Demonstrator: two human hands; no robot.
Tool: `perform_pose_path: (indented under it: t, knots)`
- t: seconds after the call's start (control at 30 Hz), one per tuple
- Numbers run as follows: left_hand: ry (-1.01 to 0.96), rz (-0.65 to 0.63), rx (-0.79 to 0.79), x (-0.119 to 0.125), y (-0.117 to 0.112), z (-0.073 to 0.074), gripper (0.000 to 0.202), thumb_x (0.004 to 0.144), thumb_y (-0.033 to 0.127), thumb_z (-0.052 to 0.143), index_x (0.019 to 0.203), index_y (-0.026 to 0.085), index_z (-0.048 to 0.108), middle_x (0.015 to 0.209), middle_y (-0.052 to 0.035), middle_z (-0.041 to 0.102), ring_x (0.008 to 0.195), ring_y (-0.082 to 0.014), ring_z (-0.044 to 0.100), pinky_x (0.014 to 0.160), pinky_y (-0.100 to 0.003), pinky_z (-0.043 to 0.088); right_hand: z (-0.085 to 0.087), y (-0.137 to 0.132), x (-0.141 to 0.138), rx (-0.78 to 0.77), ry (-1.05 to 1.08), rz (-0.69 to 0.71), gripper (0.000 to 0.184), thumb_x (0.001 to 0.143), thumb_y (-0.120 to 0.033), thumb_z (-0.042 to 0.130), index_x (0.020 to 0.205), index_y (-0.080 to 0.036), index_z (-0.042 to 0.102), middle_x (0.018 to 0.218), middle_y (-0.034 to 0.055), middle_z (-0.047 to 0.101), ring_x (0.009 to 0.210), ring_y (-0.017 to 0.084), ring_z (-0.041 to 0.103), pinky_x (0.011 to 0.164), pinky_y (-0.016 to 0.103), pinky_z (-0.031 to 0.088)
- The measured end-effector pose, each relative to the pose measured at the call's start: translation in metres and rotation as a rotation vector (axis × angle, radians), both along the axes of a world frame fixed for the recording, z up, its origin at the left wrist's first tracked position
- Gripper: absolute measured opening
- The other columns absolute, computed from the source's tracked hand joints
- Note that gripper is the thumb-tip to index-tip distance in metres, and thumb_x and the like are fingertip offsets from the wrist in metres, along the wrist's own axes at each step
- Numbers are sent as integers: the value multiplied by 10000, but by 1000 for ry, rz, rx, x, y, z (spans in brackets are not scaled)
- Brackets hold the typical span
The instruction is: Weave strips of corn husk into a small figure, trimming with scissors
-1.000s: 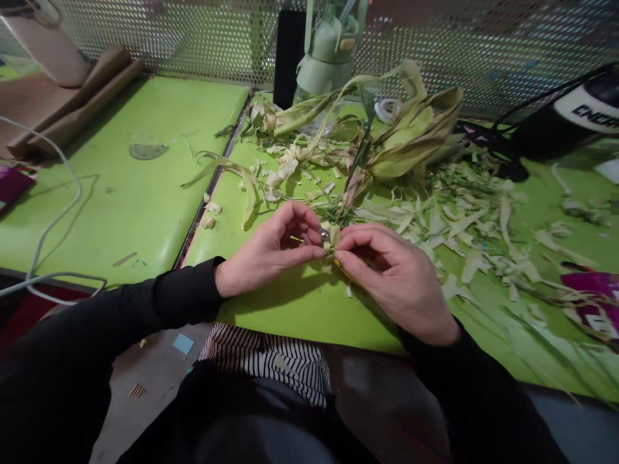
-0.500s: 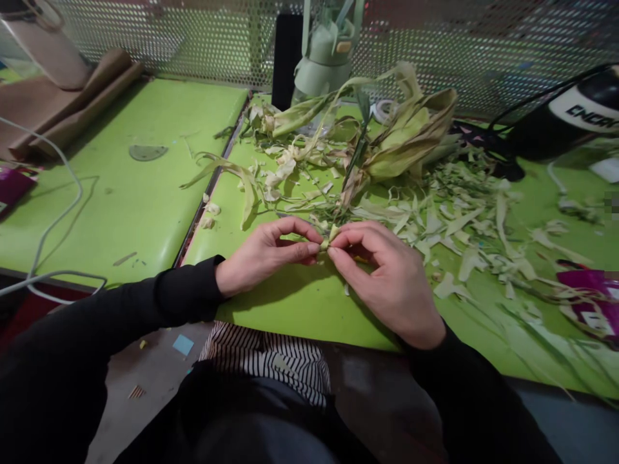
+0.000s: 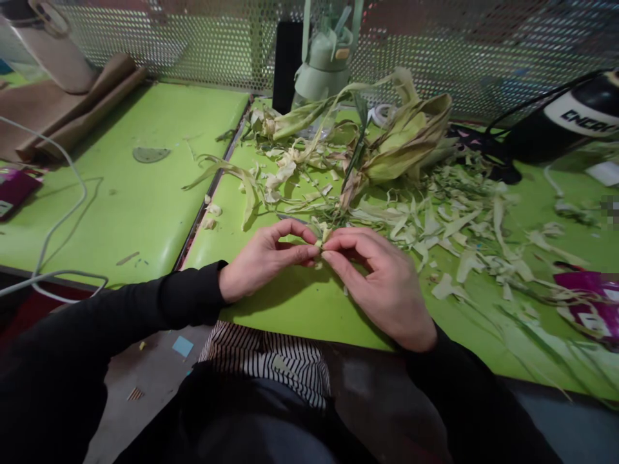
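Observation:
My left hand (image 3: 271,254) and my right hand (image 3: 374,274) meet above the green table (image 3: 300,303), near its front edge. Between the fingertips of both is a small pale-green piece of corn husk (image 3: 320,242), pinched from either side; my fingers cover much of it. Just beyond the hands lies a big bunch of dried corn husk (image 3: 403,145) with leafy ends. Torn husk scraps (image 3: 445,222) are scattered behind and to the right of my right hand. Some small crumpled husk bits (image 3: 211,209) sit left of my left hand by the table seam.
At the back, a pale green bottle (image 3: 319,77) and a black phone-like slab (image 3: 286,67) stand against a perforated screen (image 3: 207,45). A black bottle (image 3: 563,119) leans at right. On the left are brown paper (image 3: 104,90), a white cable (image 3: 72,212) and a half-round protractor (image 3: 151,154).
Both hands stay together and the right one has shifted slightly left. The husk piece has turned a little between the fingertips. The view has moved slightly.

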State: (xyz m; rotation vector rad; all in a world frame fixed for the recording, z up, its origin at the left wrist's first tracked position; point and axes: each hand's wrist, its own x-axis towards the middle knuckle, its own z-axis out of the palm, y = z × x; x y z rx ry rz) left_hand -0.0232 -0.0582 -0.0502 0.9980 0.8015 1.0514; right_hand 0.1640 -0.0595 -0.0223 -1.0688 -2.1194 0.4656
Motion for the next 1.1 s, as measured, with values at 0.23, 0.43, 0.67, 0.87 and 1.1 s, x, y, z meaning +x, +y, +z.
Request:
perform_pose_path:
  t: [0.23,0.43,0.67,0.87,1.1]
  knots:
    - [-59,1,-96,-3,4,1,240,762,233,790,876,111,617,824,12,637,699,-68,643,751,-232,534,0,5,6,7,6,26,94,903,-172,627,938,-220,699,965,33,740,889,170,701,820,307,578]
    - [-46,-25,-70,-3,3,3,226,774,226,781,881,118,615,846,12,638,705,-65,639,746,-231,531,0,3,5,16,6,-32,64,890,-193,646,914,-225,697,922,30,735,842,169,702,769,299,577]
    - [-39,-53,-61,-1,1,1,264,754,240,801,889,124,607,828,12,640,731,-88,637,789,-275,527,-3,-1,2,210,-93,-66,45,899,-160,613,899,-192,646,895,48,716,821,171,693,745,284,562]
    - [-48,-51,-59,-2,1,0,211,800,243,761,912,129,624,897,4,634,741,-75,648,786,-245,539,-4,-4,-1,291,-165,-84,83,922,-143,561,937,-212,605,938,70,704,890,196,689,790,318,557]
    - [-30,-71,-97,-3,0,1,240,776,250,782,898,117,624,869,-8,655,721,-80,649,762,-239,538,-1,0,3,175,-108,-9,75,905,-157,593,889,-226,615,907,49,700,850,193,681,741,326,561]
